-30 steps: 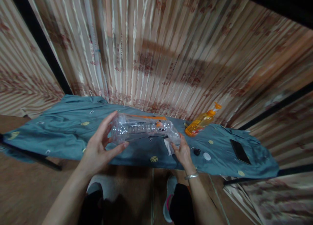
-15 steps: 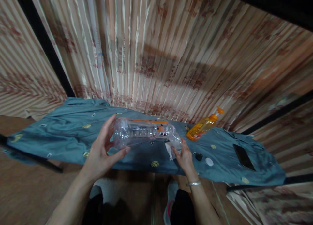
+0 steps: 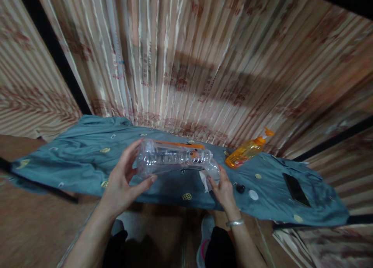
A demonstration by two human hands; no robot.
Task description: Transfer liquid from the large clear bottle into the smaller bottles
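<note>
A clear plastic bottle (image 3: 175, 158) with an orange-edged label lies sideways between my two hands, above the blue-green cloth. My left hand (image 3: 125, 178) is curled round its wide left end, thumb in front and fingers behind. At the narrower right end, my right hand (image 3: 223, 188) pinches the bottle between thumb and fingers. A crumpled white piece (image 3: 205, 181) shows just below that end, beside my right fingers; whether they touch it I cannot tell.
On the cloth-covered surface (image 3: 72, 163), an orange pump bottle (image 3: 244, 153) leans to the right. Nearer me are a small black object (image 3: 240, 188) and a white disc (image 3: 253, 195). A dark phone (image 3: 296, 189) lies farther right. A striped curtain (image 3: 180, 65) hangs behind.
The view has shifted slightly, so the things on the cloth appear a little farther right. Both hands keep their hold on the clear bottle, with almost no other visible change.
</note>
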